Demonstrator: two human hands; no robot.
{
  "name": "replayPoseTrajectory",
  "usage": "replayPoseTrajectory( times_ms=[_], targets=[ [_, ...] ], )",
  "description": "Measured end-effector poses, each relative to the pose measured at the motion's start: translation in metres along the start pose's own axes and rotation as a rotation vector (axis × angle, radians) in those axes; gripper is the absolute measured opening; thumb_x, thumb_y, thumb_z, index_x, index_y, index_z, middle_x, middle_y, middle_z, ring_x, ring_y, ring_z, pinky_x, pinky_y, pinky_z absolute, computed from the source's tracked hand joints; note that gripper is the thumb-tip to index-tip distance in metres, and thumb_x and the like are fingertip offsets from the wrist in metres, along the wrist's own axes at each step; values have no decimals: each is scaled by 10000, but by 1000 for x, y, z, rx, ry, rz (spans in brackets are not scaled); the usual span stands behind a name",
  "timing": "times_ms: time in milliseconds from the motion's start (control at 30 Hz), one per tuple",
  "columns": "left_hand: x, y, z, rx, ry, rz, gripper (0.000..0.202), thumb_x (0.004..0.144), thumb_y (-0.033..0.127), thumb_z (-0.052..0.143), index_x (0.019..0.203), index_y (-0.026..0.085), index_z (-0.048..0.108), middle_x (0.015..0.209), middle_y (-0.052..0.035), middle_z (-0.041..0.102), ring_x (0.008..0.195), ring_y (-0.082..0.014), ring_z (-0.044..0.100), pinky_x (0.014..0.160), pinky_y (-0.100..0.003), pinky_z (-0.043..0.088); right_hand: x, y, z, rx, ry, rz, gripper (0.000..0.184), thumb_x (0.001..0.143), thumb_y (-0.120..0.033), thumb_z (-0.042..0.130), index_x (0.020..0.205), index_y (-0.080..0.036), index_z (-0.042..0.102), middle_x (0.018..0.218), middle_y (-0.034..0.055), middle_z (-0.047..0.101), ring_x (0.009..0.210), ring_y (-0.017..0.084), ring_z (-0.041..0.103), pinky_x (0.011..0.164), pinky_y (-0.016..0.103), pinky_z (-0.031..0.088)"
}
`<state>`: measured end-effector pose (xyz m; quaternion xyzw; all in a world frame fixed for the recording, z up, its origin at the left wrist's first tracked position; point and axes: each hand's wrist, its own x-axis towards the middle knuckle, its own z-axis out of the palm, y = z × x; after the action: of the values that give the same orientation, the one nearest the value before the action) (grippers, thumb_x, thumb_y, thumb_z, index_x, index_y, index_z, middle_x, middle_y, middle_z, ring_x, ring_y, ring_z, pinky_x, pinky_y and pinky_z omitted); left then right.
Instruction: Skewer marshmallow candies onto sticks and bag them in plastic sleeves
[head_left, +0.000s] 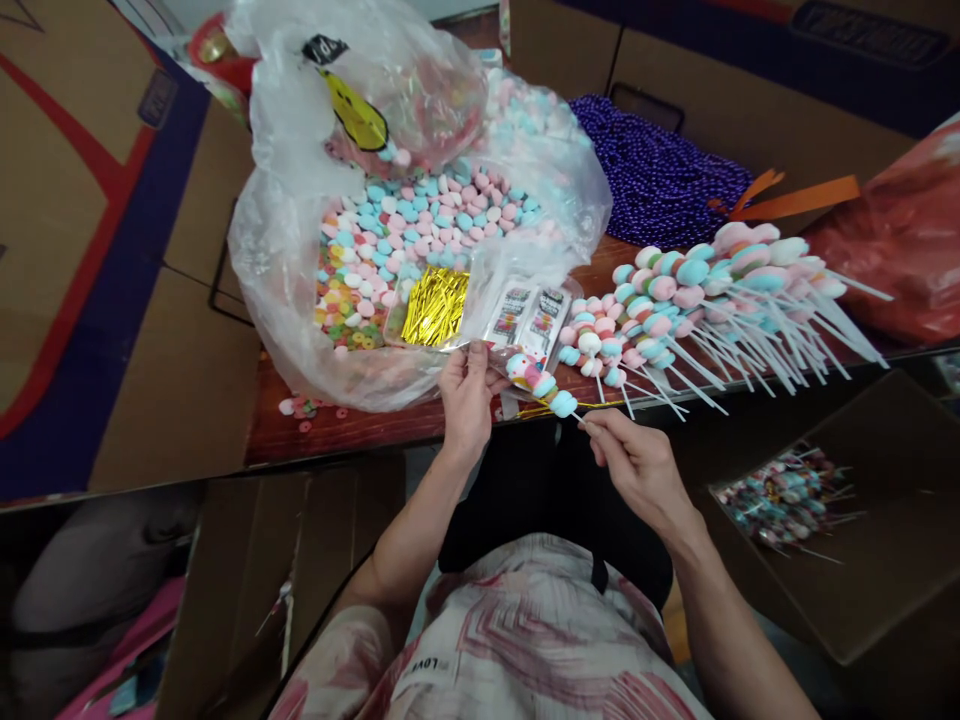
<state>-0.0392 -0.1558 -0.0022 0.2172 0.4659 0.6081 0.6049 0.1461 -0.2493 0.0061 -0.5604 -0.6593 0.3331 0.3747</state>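
My left hand (466, 398) pinches the edge of a small clear plastic bag, thumb on top. Between my hands is a candy skewer (541, 384) of pink, blue and white pieces, its far end against or inside the bag; I cannot tell how deep. My right hand (634, 452) grips the lower end of its white stick. Just beyond my left hand, gold twist ties (436, 306) lie in a clear tray beside a stack of printed clear bags (529, 312). More candy skewers (679, 290) are heaped to the right, sticks pointing toward me.
A large plastic bag (277, 230) lies open, full of loose candies (442, 212). Purple bead strings (652, 165) and a red bag (904, 240) are at the back right. Cardboard boxes (67, 220) flank the table. A lower box (885, 490) at right holds wrapped skewers (787, 495).
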Motion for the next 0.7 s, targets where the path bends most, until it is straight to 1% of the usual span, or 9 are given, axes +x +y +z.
replayPoseTrajectory(
  times_ms=[100,200,300,400,467,567,633,700],
  targets=[
    [-2,-2,0,-12,2,9,420,770,566,789,841,197,603,759,-20,762,744,-156,762,669,-224,582,1,-1,4,-18,5,-15,213,1006,-273,492,885,-205,653,569,-61,476,485,89,437,516,226,358],
    [-4,1,1,-32,-5,-25,441,751,572,801,862,198,596,779,-32,768,793,-169,772,651,-209,566,2,-1,8,-85,53,-38,191,1005,-265,494,891,-210,638,588,-50,521,491,93,448,519,227,362],
    [-7,5,1,-5,-51,-42,456,652,481,897,896,196,638,832,-20,774,738,-131,747,590,-171,525,2,1,11,-163,94,-90,173,998,-242,503,899,-208,641,654,-22,594,525,98,499,549,231,383],
    [-9,4,1,-14,-52,-48,448,581,359,952,887,206,663,851,5,771,692,-97,709,553,-158,492,0,0,15,-182,136,-115,173,989,-236,511,882,-205,644,687,-7,613,548,101,517,574,236,398],
    [-10,1,2,-76,-34,-54,411,603,324,948,861,209,650,846,11,765,737,-104,713,560,-163,478,-2,-2,20,-133,137,-73,171,988,-250,520,876,-206,641,645,-27,564,522,94,484,554,234,384],
    [-12,-5,3,-151,-5,-76,375,657,319,926,881,219,642,887,11,766,789,-111,716,582,-179,464,-4,-6,26,26,104,79,189,992,-298,529,860,-205,627,572,-60,473,484,87,432,508,229,351],
    [-13,-9,5,-182,11,-89,372,677,335,916,904,226,642,911,12,767,796,-111,717,615,-190,473,-5,-8,29,159,79,185,225,993,-331,530,834,-198,617,546,-67,452,482,88,424,493,225,342],
    [-14,-11,6,-208,11,-86,377,678,351,915,899,225,637,893,20,760,792,-108,719,658,-193,491,-4,-9,29,272,47,242,257,991,-352,528,816,-187,620,538,-66,452,487,87,423,491,221,342]
  ],
)
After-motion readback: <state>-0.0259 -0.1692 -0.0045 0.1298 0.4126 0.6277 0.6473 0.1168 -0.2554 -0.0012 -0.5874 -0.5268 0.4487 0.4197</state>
